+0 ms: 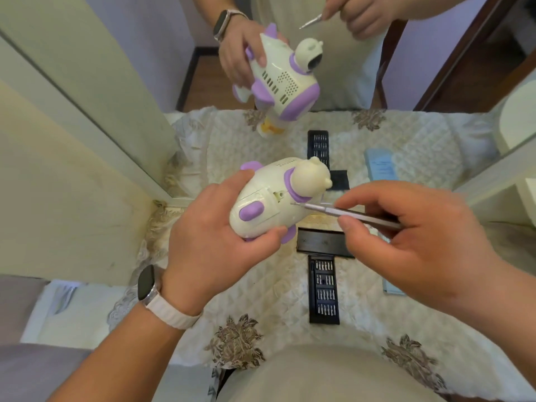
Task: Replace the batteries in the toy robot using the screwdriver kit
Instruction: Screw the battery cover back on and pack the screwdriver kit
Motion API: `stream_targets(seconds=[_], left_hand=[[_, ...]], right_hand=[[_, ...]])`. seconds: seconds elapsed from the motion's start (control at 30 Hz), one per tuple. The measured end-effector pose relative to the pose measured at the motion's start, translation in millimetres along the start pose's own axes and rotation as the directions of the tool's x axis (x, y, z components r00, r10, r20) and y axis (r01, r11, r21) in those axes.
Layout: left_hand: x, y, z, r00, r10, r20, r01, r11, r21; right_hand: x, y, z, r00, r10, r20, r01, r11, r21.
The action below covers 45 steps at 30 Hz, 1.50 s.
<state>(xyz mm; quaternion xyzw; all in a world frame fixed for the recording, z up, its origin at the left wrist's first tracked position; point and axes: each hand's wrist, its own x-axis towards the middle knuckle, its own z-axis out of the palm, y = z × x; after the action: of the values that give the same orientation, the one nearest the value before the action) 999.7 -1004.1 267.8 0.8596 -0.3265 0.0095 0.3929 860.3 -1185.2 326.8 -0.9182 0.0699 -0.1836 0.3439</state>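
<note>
The toy robot (269, 204) is coloured cream with lilac trim. A silver-grey screwdriver (356, 216) is seen in the right grip (406, 242). Just beside that grip, a black bit case (324, 288) is laid on a cream quilted cloth (261, 285) patterned with brown flowers.

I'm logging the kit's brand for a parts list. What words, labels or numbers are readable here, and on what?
No text can be read.
pale blue card, seen in the mirror: faint print, too blurred.
bit tray: no legible marking.
toy robot in the left hand: no print visible.
screwdriver in the right hand: no marking visible.
watch: screen dark.
</note>
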Motion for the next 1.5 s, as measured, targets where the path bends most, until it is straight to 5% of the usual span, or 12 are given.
stream_targets(seconds=[0.53,1.5], left_hand=[[6.4,29.8,-17.7,0.974,0.226,-0.037,-0.213,0.954,0.21],[2.3,37.7,-10.8,0.946,0.323,-0.027,-0.282,0.859,0.428]], right_hand=[[6.0,-5.5,-21.1,0.997,-0.044,-0.066,0.042,0.998,-0.043],[5.9,-2.4,-29.4,0.991,0.106,0.077,-0.1,0.991,-0.084]])
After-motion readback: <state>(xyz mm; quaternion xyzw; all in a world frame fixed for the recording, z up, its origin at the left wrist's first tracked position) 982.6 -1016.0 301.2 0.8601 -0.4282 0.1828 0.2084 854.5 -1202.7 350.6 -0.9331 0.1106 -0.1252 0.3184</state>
